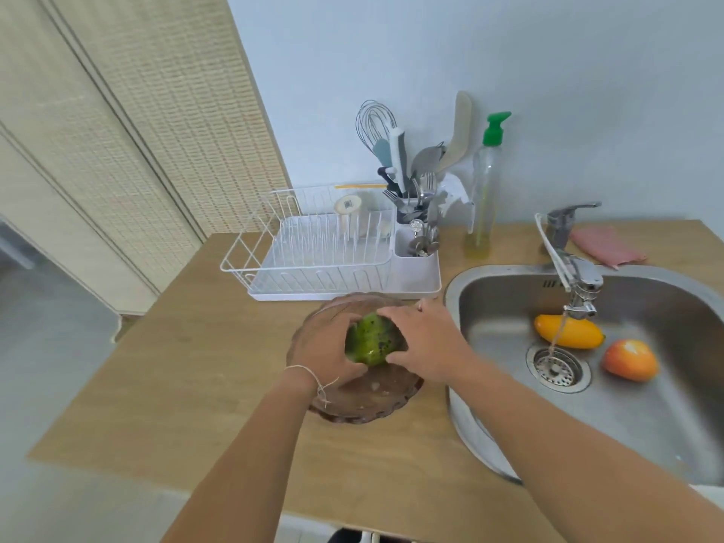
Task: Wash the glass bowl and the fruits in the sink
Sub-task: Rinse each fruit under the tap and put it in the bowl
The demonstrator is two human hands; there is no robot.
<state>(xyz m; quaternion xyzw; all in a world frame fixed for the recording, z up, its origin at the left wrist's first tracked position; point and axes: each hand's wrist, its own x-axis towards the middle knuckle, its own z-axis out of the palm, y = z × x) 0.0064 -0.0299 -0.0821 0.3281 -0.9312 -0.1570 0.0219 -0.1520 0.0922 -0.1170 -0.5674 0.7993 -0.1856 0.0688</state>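
A brownish glass bowl [364, 401] with a scalloped rim stands on the wooden counter, left of the steel sink [666, 417]. Over the bowl, a green speckled fruit [371, 340] is gripped from both sides: my left hand [325, 348] on its left, my right hand [429, 342] on its right. In the sink basin lie a yellow fruit [570, 333] under the tap and a red-orange apple-like fruit [630, 360] to the right of the drain [558, 366]. A thin stream of water runs from the faucet [580, 286].
A white dish rack [313, 252] with a cup and a utensil caddy stands behind the bowl. A green-capped soap bottle [484, 190] stands by the wall. A pink cloth [605, 246] lies behind the faucet. The wooden counter [188, 366] ends at left and front.
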